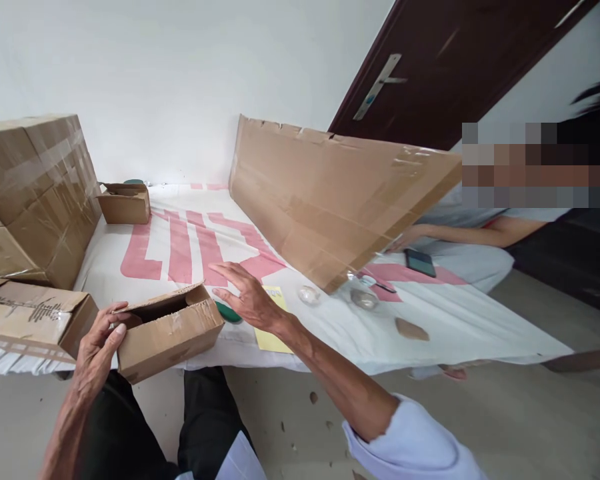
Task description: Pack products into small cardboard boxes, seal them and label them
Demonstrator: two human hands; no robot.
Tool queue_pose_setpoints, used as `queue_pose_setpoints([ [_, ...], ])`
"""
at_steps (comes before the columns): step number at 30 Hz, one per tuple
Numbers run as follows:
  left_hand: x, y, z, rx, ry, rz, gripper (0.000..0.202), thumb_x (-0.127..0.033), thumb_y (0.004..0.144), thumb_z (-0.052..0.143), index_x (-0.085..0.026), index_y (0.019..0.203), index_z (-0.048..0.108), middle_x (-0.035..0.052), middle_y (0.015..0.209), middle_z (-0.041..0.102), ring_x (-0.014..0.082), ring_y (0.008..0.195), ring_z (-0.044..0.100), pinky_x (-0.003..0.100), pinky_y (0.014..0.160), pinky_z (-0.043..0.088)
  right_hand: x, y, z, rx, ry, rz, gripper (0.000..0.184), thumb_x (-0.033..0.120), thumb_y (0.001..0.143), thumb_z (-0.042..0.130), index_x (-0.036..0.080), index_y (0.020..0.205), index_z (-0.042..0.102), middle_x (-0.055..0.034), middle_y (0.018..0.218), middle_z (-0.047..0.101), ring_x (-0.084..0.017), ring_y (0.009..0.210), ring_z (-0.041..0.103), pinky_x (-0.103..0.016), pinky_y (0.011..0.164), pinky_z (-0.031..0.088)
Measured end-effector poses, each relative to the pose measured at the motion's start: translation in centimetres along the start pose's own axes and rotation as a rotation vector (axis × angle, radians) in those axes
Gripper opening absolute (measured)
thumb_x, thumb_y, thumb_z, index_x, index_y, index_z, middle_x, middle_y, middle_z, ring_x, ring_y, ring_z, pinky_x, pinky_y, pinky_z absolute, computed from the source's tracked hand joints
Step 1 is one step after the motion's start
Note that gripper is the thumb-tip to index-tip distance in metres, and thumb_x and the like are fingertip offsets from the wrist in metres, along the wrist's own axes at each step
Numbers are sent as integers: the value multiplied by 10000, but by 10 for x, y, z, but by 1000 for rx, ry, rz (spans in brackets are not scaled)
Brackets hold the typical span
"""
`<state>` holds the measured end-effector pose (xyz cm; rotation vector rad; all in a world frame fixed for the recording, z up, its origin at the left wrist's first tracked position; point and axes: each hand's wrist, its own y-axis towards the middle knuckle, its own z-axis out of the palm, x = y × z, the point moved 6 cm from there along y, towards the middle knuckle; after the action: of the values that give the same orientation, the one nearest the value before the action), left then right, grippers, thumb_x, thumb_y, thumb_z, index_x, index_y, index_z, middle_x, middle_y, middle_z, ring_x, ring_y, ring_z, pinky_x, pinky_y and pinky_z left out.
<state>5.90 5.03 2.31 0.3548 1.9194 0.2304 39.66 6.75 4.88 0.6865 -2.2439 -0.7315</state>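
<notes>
A small brown cardboard box with its top partly open sits tilted at the near edge of the table. My left hand grips its left end, thumb on the near side and fingers at the top edge. Just right of the box, my right hand is held with its fingers apart and nothing in them. Below that hand lie a green round object, partly hidden, and a yellow sheet of paper. The inside of the box is dark, so its contents cannot be made out.
Large taped boxes and a flatter carton stand at left. A small open box is farther back. A big cardboard panel leans across the table. Clear round items and a phone lie near a seated person.
</notes>
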Motion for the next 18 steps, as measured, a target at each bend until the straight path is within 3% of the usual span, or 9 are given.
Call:
queue_pose_setpoints([
  [2,1,1,-1,-10,-18,-1,426,-620,971,644,-230,1067,788,138,1414,686,365,1372,614,417,999,594,7,15,12,64,76,-33,367,263,1029,633,277,1389,700,-83,1327,743,-251,1234,697,-443,1047,599],
  [5,2,2,1,-9,-32,-12,430,-621,963,656,-226,1085,774,137,1390,692,355,1342,630,399,983,593,0,24,25,102,132,-47,210,239,1026,626,254,1128,809,-59,1051,807,-221,966,762,-369,880,622],
  [8,4,2,3,-20,-43,-32,462,-644,945,665,-225,1114,763,128,1370,697,346,1323,638,388,991,585,-10,23,32,37,23,-4,232,251,1036,607,256,958,825,-45,855,790,-212,789,739,-332,755,577],
  [12,8,2,6,-45,-66,-72,509,-662,930,670,-226,1181,746,128,1407,677,345,1359,616,390,1037,560,-10,17,38,-45,-190,22,297,276,1051,586,257,838,791,-48,745,749,-207,696,691,-309,643,496],
  [15,8,2,6,-18,-53,-89,501,-659,945,649,-230,1186,741,124,1437,664,343,1387,597,403,1096,532,0,16,35,-74,-228,-18,293,259,1067,552,262,901,795,-48,778,755,-211,724,696,-320,655,514],
  [18,6,1,6,6,-39,-81,510,-667,962,613,-236,1198,749,111,1445,672,347,1431,564,441,1204,454,16,12,21,-151,-181,-53,259,248,1074,539,262,1127,792,-81,1015,789,-247,949,730,-376,828,585],
])
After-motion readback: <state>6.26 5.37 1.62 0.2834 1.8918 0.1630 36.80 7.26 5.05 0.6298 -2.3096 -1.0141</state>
